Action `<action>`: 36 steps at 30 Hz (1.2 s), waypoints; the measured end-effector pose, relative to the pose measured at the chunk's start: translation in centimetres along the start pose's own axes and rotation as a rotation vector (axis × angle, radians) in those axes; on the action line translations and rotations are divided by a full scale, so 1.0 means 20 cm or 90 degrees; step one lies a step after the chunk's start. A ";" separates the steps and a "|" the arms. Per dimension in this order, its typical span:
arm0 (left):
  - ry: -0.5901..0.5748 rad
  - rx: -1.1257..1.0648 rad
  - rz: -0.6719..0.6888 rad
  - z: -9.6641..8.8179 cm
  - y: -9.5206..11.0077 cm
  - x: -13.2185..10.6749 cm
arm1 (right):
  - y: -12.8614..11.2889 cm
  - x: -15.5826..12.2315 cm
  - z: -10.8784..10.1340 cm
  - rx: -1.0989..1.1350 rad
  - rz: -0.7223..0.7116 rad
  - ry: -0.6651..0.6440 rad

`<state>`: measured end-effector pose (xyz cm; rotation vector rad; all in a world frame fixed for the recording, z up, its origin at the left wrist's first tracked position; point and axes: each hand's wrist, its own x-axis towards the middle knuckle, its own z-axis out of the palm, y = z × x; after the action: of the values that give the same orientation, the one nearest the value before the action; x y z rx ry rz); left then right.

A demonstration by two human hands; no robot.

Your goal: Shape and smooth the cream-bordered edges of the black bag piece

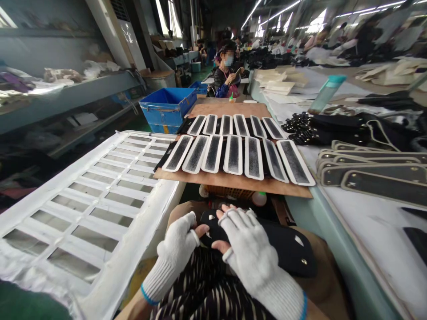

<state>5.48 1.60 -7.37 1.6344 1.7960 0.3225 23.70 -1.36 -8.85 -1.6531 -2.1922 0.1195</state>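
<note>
Both my hands wear white fingerless knit gloves and rest low in the middle of the head view, on my lap. My left hand [178, 246] curls its fingers against the left end of a flat black strap piece [287, 249]. My right hand [247, 249] lies on top of the same piece, fingers bent over it and thumb pinching its edge. The piece has small metal studs and white marks. Just beyond the hands a brown board [233, 180] carries two rows of black strips with white borders [233, 153].
A white slotted stencil frame [90, 195] lies to the left. A blue plastic bin [168, 106] stands behind it. On the right, a table holds stacked grey-edged straps [376, 173], black parts and a teal bottle [325, 93]. A seated person [227, 73] works farther back.
</note>
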 end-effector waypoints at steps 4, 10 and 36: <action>0.069 -0.119 0.021 0.07 -0.08 0.00 | -0.06 0.06 0.04 0.015 0.003 -0.041; 0.056 -0.416 0.074 0.13 -0.09 0.01 | -0.05 0.06 0.04 0.009 0.018 -0.045; 0.091 -0.645 -0.120 0.43 -0.07 0.02 | 0.01 0.07 0.07 -0.096 -0.113 0.069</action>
<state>9.70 -0.51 -14.68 0.7293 1.4556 1.0679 23.06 0.30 -9.89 -1.4925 -2.2995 -0.1840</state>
